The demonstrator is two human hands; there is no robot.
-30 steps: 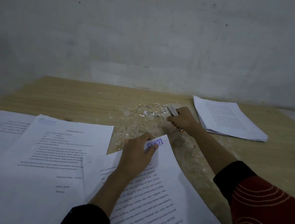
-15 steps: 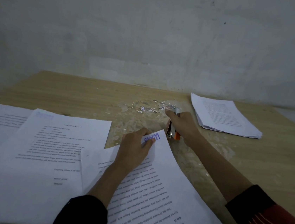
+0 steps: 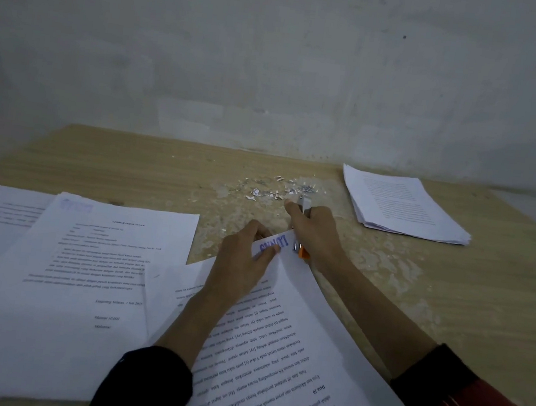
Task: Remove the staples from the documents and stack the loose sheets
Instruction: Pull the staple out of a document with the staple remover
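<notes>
The document (image 3: 292, 356) is lying on the near right part of the table (image 3: 130, 170), printed side up, with its lines of text running upside down toward the camera. Its far corner, carrying a blue stamp (image 3: 275, 243), is lifting slightly off the wood. The left hand (image 3: 243, 263) is pinching that corner, with the thumb lying on top beside the stamp and the fingers curling over the far edge of the paper. The right hand (image 3: 317, 238) is gripping a stapler (image 3: 304, 207), with its fingers wrapping around the body. The metal tip is sticking out beyond the knuckles and the orange end is showing just beside the stamped corner. Whether the stapler is touching the paper cannot be told.

Just beyond the right hand, a scatter of pulled staples and paper bits (image 3: 278, 189) is lying on the table. A stack of sheets (image 3: 403, 205) is sitting at the far right, well apart from the document. To the left, several printed sheets (image 3: 85, 265) are lying overlapped, with one edge tucking under the document.
</notes>
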